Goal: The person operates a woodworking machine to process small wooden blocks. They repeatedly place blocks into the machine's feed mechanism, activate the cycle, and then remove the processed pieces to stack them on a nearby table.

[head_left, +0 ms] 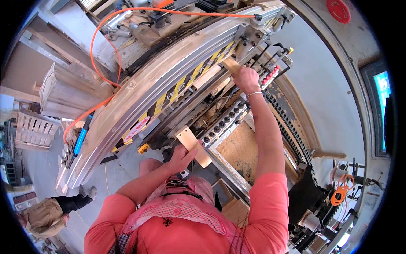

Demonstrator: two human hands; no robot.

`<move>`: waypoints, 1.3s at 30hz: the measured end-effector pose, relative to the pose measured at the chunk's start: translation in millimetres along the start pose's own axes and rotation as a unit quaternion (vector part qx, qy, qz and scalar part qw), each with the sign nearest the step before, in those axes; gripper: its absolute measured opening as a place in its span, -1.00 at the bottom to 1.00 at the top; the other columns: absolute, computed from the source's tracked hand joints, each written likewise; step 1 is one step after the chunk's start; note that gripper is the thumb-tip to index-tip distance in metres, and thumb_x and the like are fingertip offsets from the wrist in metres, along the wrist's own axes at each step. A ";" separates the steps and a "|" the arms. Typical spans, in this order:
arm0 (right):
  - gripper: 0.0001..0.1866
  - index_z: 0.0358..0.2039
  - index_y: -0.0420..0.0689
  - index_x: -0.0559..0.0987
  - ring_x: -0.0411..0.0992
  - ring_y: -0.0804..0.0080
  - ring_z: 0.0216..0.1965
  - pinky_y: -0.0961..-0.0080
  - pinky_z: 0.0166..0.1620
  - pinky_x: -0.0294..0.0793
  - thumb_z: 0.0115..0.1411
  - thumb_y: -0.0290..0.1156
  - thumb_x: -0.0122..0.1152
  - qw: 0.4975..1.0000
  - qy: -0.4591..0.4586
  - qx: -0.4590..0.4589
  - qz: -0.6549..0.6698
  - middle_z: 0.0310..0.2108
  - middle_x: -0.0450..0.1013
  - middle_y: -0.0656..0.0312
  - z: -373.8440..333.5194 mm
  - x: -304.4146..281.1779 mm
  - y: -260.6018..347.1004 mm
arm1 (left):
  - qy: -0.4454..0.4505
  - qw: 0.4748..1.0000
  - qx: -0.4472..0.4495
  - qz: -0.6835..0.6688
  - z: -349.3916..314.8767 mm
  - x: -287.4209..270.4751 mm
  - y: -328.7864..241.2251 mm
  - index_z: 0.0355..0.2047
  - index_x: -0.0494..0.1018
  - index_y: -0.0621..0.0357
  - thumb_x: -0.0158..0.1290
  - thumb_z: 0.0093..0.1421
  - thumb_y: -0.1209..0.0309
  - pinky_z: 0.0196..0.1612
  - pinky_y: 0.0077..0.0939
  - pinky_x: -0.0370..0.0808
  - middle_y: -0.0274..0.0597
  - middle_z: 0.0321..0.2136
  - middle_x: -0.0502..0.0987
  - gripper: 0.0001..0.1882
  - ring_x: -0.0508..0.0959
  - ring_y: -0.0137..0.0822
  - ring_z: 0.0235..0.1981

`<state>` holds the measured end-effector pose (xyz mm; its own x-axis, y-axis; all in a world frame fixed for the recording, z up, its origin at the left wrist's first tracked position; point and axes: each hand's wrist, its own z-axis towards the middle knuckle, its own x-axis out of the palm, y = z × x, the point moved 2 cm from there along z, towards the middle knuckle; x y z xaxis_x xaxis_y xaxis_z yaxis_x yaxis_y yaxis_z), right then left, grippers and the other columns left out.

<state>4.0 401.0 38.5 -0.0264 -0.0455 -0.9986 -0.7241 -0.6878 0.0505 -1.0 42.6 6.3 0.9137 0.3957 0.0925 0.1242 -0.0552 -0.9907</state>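
Observation:
My left hand (181,160) is closed round a short pale wooden board (186,137) with small dark holes near its far end. That board is tilted, just in front of my body at the machine's near side. Reaching far forward, my right hand (246,79) grips another wooden piece (231,66) beside the machine's long rail with yellow-and-black striped tape (182,86). My fingers hide part of both pieces. Between the hands, a row of round black parts (222,124) runs along the machine's bed.
An orange air hose (92,44) loops over the wooden beam (139,78), and a blue air gun (80,142) hangs at left. To the right are a black chain track (292,135), a lit screen (382,93) and a red button (338,10). Another person (46,216) is at lower left.

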 end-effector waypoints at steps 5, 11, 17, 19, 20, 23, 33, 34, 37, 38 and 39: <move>-0.53 -0.33 -0.24 0.50 0.49 0.11 -0.28 0.29 -0.20 0.47 -0.01 -0.03 0.18 1.000 -0.004 0.001 0.006 -0.36 0.50 -0.01 -1.6 -0.7 0.1 | 0.001 0.999 -0.002 0.034 -0.8 -0.7 4.8 -0.20 0.40 0.30 -0.12 0.21 0.40 -0.39 -0.61 0.39 -0.25 -0.47 0.48 -0.76 0.44 -0.52 -0.50; -0.53 -0.33 -0.24 0.50 0.49 0.11 -0.29 0.30 -0.22 0.48 -0.02 -0.04 0.18 1.000 -0.006 -0.011 0.011 -0.38 0.50 0.00 -1.2 -1.4 0.9 | -0.015 0.997 0.019 0.072 -0.9 -0.7 0.4 -0.24 0.42 0.29 -0.12 0.21 0.38 -0.53 -0.65 0.35 -0.28 -0.51 0.47 -0.77 0.39 -0.58 -0.60; -0.60 -0.39 -0.21 0.53 0.50 0.15 -0.30 0.32 -0.24 0.47 -0.05 -0.09 0.23 0.999 -0.039 -0.003 0.014 -0.41 0.52 0.04 -2.4 0.3 0.1 | -0.024 0.999 0.018 0.014 -1.9 2.1 3.0 -0.22 0.41 0.28 -0.13 0.23 0.37 -0.55 -0.68 0.35 -0.31 -0.49 0.48 -0.76 0.40 -0.60 -0.60; -0.60 -0.38 -0.20 0.53 0.50 0.15 -0.30 0.31 -0.24 0.47 -0.03 -0.09 0.22 0.999 -0.033 -0.001 0.013 -0.41 0.51 0.04 -1.0 1.5 0.7 | -0.020 1.000 0.006 0.002 -1.5 1.5 4.5 -0.22 0.40 0.28 -0.14 0.23 0.37 -0.54 -0.69 0.36 -0.31 -0.49 0.48 -0.76 0.40 -0.60 -0.59; -0.57 -0.36 -0.22 0.52 0.50 0.14 -0.30 0.32 -0.23 0.47 -0.03 -0.06 0.20 1.000 -0.025 -0.002 0.012 -0.40 0.51 0.03 -1.2 0.5 1.0 | -0.018 1.000 0.000 -0.005 -1.4 1.2 4.5 -0.22 0.40 0.28 -0.14 0.24 0.36 -0.54 -0.69 0.37 -0.31 -0.48 0.48 -0.76 0.41 -0.60 -0.59; -0.51 -0.32 -0.24 0.49 0.50 0.15 -0.30 0.32 -0.22 0.47 0.00 -0.01 0.16 1.000 -0.014 -0.004 -0.002 -0.39 0.51 0.02 -2.1 -2.6 4.3 | -0.016 1.000 -0.006 -0.023 -2.7 -0.1 1.1 -0.24 0.40 0.29 -0.14 0.24 0.36 -0.54 -0.68 0.37 -0.32 -0.51 0.47 -0.75 0.41 -0.61 -0.59; -0.50 -0.28 -0.23 0.47 0.47 0.11 -0.25 0.27 -0.17 0.44 -0.01 -0.01 0.14 1.000 0.005 0.022 -0.012 -0.35 0.50 0.00 0.8 0.2 3.8 | -0.006 1.000 0.004 -0.021 -0.4 -2.2 8.5 -0.24 0.41 0.31 -0.11 0.23 0.34 -0.53 -0.63 0.36 -0.31 -0.58 0.46 -0.73 0.41 -0.58 -0.58; -0.51 -0.29 -0.22 0.48 0.48 0.13 -0.26 0.28 -0.19 0.45 -0.01 -0.01 0.15 1.000 -0.003 0.017 -0.019 -0.36 0.50 0.02 1.8 0.5 2.6 | 0.000 1.000 0.003 -0.014 0.7 -2.8 11.2 -0.24 0.42 0.32 -0.11 0.22 0.33 -0.52 -0.62 0.36 -0.30 -0.59 0.46 -0.73 0.41 -0.57 -0.58; -0.53 -0.31 -0.20 0.50 0.49 0.16 -0.27 0.30 -0.22 0.47 -0.02 -0.02 0.15 0.999 -0.011 0.010 -0.028 -0.37 0.51 0.05 2.0 -0.5 3.7 | -0.010 0.999 0.003 -0.031 1.3 -2.5 18.8 -0.30 0.44 0.33 -0.11 0.22 0.33 -0.50 -0.56 0.36 -0.25 -0.61 0.44 -0.73 0.42 -0.53 -0.57; -0.53 -0.31 -0.20 0.49 0.49 0.16 -0.26 0.29 -0.21 0.47 -0.02 -0.02 0.16 1.000 -0.008 0.014 -0.025 -0.36 0.51 0.05 0.9 -0.5 5.6 | -0.007 1.000 -0.003 -0.027 0.9 -2.5 19.8 -0.32 0.43 0.32 -0.11 0.22 0.33 -0.50 -0.55 0.35 -0.25 -0.62 0.43 -0.74 0.42 -0.52 -0.58; -0.53 -0.30 -0.20 0.49 0.48 0.15 -0.25 0.29 -0.20 0.46 -0.02 -0.02 0.16 1.000 -0.005 0.018 -0.021 -0.34 0.51 0.05 0.2 -1.0 7.5 | -0.004 1.000 -0.010 -0.024 0.9 -3.4 21.6 -0.34 0.43 0.31 -0.10 0.22 0.32 -0.51 -0.55 0.35 -0.24 -0.63 0.43 -0.74 0.41 -0.52 -0.58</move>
<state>-1.5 396.1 39.9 -0.0026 -0.0088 -1.0000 -0.7486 -0.6630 0.0077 -1.8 40.9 -15.5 0.9038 0.4050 0.1385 0.1749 -0.0541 -0.9831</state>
